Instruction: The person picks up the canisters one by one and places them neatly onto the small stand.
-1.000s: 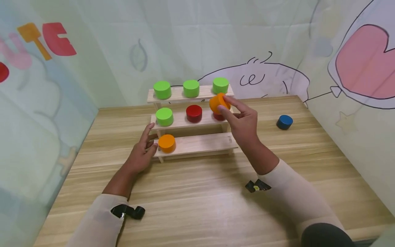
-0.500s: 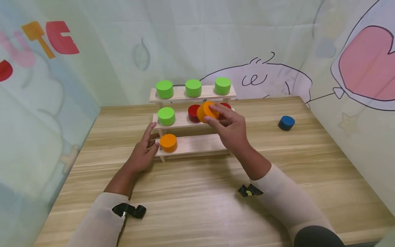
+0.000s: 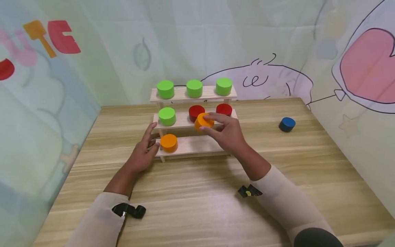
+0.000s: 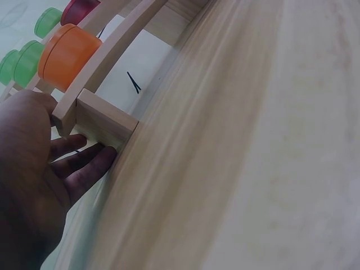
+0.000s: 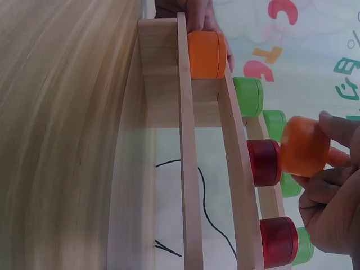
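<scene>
An orange round block (image 3: 203,122) is pinched between the thumb and fingers of my right hand (image 3: 226,133), held tilted in front of the middle tier of a three-tier wooden rack (image 3: 200,145). In the right wrist view this orange block (image 5: 304,147) is beside a red one. My left hand (image 3: 142,151) grips the rack's lower left end; in the left wrist view its fingers (image 4: 93,169) lie against the end leg. Beside its thumb, another orange block (image 3: 168,143) stands on the bottom tier. The middle tier carries a green block (image 3: 167,116) and two red blocks (image 3: 196,112).
Green blocks (image 3: 194,88) line the top tier. A blue round block (image 3: 287,124) lies on the wood-grain table (image 3: 191,206) to the right of the rack. A printed cloth backdrop (image 3: 197,44) stands close behind the rack.
My right hand has carried the orange block left and down, from in front of the top right to in front of the middle red block. The left hand keeps its place on the rack.
</scene>
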Available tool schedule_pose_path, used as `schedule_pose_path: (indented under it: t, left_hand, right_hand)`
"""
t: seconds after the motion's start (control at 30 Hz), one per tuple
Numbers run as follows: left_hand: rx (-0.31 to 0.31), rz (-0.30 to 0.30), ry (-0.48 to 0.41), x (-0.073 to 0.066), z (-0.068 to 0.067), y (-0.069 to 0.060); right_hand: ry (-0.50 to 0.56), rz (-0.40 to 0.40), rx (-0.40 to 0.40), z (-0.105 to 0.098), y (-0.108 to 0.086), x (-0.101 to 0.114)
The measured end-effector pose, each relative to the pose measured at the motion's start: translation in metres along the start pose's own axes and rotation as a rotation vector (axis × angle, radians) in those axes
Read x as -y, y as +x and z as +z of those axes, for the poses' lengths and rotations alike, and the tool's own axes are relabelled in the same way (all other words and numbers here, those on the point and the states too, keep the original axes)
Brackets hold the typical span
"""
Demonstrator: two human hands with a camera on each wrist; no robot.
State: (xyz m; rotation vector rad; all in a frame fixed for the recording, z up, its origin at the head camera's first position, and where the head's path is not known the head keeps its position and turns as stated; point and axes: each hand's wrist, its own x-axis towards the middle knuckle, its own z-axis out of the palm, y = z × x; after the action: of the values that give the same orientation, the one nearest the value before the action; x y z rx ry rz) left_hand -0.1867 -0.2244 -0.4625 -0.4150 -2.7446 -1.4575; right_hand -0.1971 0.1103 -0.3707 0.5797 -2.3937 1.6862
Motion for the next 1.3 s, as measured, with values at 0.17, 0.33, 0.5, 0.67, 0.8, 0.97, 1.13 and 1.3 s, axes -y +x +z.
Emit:
schedule_pose_path:
  t: [0.17, 0.33, 0.5, 0.67, 0.8, 0.97, 1.13, 1.3]
  left_hand:
    - [0.0, 0.0, 0.001, 0.0, 0.0, 0.0]
    - [0.003, 0.002, -0.002, 0.0, 0.0, -0.001]
    - [0.002, 0.001, 0.004, -0.001, 0.0, 0.0]
    - [-0.003, 0.0, 0.007, -0.001, 0.0, 0.0]
    - [-0.004, -0.001, 0.008, 0.0, 0.0, -0.001]
    - [-0.004, -0.005, 0.01, -0.001, 0.0, -0.002]
    - [-0.003, -0.007, 0.01, -0.002, 0.0, -0.002]
    - [-0.001, -0.008, 0.008, -0.002, 0.0, -0.002]
  right_hand:
    - [-0.044, 0.041, 0.072, 0.001, 0.0, 0.0]
    - [-0.073, 0.064, 0.109, 0.003, -0.001, -0.001]
    - [-0.103, 0.081, 0.145, 0.003, -0.001, -0.003]
    - [-0.199, 0.085, 0.228, 0.008, 0.001, -0.009]
    - [-0.226, 0.055, 0.259, 0.013, 0.0, -0.013]
    - [-0.247, 0.072, 0.272, 0.018, 0.0, -0.018]
    - [-0.271, 0.095, 0.294, 0.021, 0.001, -0.02]
    - [-0.278, 0.106, 0.302, 0.021, 0.002, -0.02]
